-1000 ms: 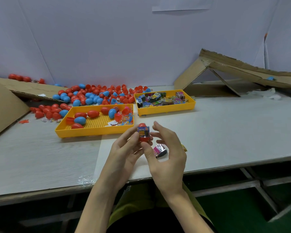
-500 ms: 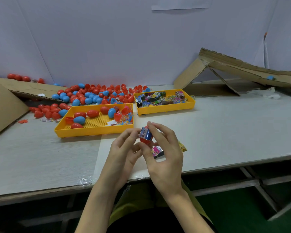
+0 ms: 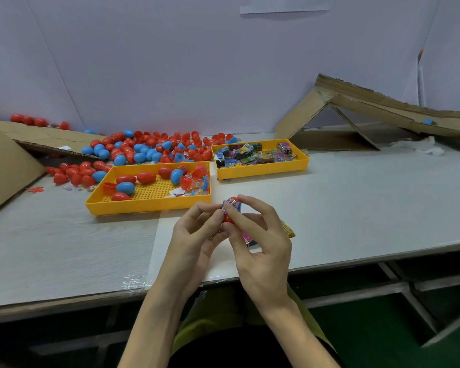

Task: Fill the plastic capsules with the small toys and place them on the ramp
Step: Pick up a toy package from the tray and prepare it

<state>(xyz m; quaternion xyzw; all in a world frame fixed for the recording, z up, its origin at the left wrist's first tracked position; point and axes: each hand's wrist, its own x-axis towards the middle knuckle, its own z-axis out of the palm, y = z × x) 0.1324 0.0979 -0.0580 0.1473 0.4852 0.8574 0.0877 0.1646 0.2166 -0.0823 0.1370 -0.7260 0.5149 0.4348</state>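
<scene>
One capsule [image 3: 227,219] between left grip [image 3: 194,235], right grip [image 3: 260,243]

capsules [image 3: 144,152]: glossy, smooth plastic
toys [image 3: 252,155]: shiny, crinkled printed wrappers
trays [image 3: 149,207]: smooth yellow plastic, perforated floor
ramp [image 3: 383,103]: matt brown corrugated cardboard, rough torn edges
desk [image 3: 356,197]: matt, pale wood-grain top

Red capsule [image 3: 227,218] — wrapped toy [image 3: 232,205] poking out.

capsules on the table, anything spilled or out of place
Yes: red and blue capsules lie loose on the table behind the nearer yellow tray, not in it. The cardboard ramp has a ragged torn edge.
</scene>
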